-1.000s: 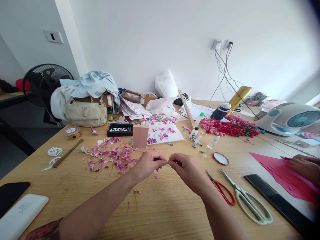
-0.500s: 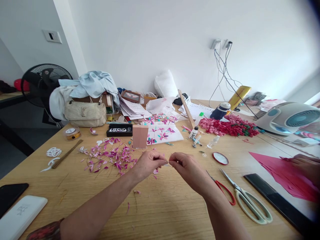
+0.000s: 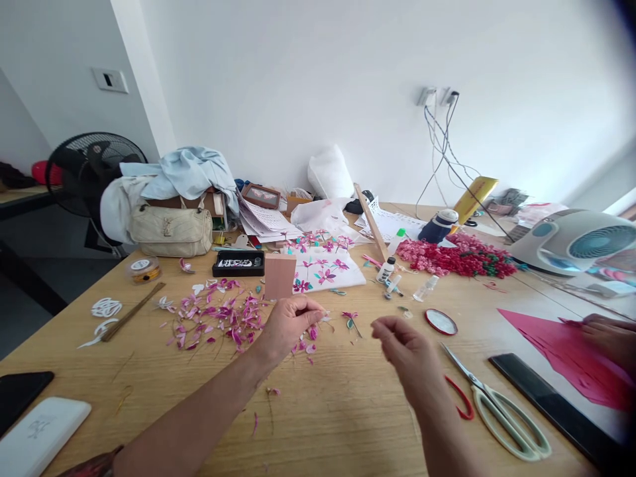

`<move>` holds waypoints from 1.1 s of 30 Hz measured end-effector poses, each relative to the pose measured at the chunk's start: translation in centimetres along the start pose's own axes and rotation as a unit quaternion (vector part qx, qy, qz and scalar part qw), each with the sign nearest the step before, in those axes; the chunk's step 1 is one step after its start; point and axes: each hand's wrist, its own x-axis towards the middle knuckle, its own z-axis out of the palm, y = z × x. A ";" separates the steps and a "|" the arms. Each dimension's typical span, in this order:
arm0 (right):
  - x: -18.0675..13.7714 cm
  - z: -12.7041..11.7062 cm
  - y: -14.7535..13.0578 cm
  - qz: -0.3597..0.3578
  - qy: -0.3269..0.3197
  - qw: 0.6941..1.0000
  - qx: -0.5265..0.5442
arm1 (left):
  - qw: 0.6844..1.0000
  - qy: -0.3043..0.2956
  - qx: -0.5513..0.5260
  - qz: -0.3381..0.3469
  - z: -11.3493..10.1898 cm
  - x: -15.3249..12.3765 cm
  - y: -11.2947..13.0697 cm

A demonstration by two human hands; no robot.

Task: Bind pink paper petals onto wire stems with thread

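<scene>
My left hand point(image 3: 294, 324) is closed in a pinch over the table, just right of the loose pink petals point(image 3: 223, 311). Something small and whitish shows at its fingertips, too small to name. My right hand point(image 3: 403, 346) hangs apart from it, thumb and fingers pressed together; whatever they hold, if anything, is hidden. On the wood between the two hands lies a small pink flower with a green leaf point(image 3: 350, 319). Below the right wrist are red-handled scissors point(image 3: 463, 401), partly covered by the forearm, and beside them large pale-handled scissors point(image 3: 509, 421).
Behind the hands stand a wooden block point(image 3: 279, 277), a flower-covered white cloth point(image 3: 325, 271) and small bottles point(image 3: 385, 269). A round red-rimmed dish point(image 3: 440, 322) lies to the right. Another person's hand point(image 3: 609, 338) rests on pink sheets point(image 3: 561, 354). A white power bank point(image 3: 44, 427) is at left.
My hands have moved apart, the right one going right and slightly down. The small pink flower between them has come into view. The right forearm now covers more of the red-handled scissors.
</scene>
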 end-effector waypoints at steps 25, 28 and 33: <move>-2.7 8.0 -0.1 0.087 -0.011 0.910 0.404 | 0.990 0.020 0.094 0.099 1.0 -0.5 -1.1; -2.6 8.0 0.1 0.098 -0.017 0.902 0.419 | 0.990 0.015 0.097 0.099 1.1 -0.6 -1.2; -2.4 7.4 0.5 0.088 -0.027 0.887 0.453 | 0.994 0.020 0.074 0.083 1.1 -0.5 -1.0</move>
